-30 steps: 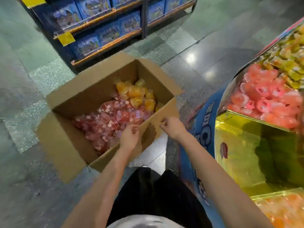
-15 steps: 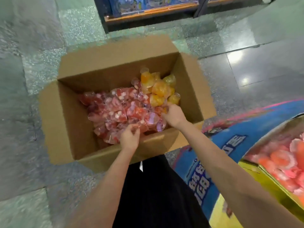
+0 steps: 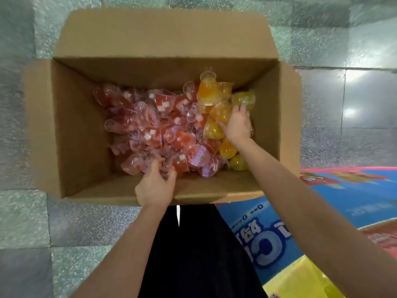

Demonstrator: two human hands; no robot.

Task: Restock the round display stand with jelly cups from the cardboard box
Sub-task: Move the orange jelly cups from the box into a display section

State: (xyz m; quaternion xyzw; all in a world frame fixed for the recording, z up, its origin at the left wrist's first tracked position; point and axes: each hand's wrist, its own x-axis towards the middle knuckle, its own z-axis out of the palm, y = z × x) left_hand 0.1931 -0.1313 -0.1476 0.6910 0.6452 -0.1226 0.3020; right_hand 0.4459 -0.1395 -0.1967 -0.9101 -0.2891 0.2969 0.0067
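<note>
An open cardboard box (image 3: 81,130) stands on the floor right below me. Clear jelly cups lie loose in it: red ones (image 3: 163,117) across the left and middle, orange and yellow ones (image 3: 207,91) down the right side. My left hand (image 3: 154,186) reaches over the near wall, its blurred fingers curled down into the red cups. My right hand (image 3: 237,123) lies palm down on the orange cups, fingers spread and touching them. Only the blue printed side of the round display stand (image 3: 343,201) shows, at the lower right.
The box's four flaps are folded outward, the far one (image 3: 167,33) the largest. Shiny grey-green floor tiles (image 3: 25,222) surround the box. My black clothing (image 3: 193,254) fills the bottom centre. A yellow part of the stand (image 3: 300,280) sits at the bottom right.
The view has tipped down over the box and the stand's compartments have left the frame. Both hands went from the box's near rim deeper in, the right onto the orange cups.
</note>
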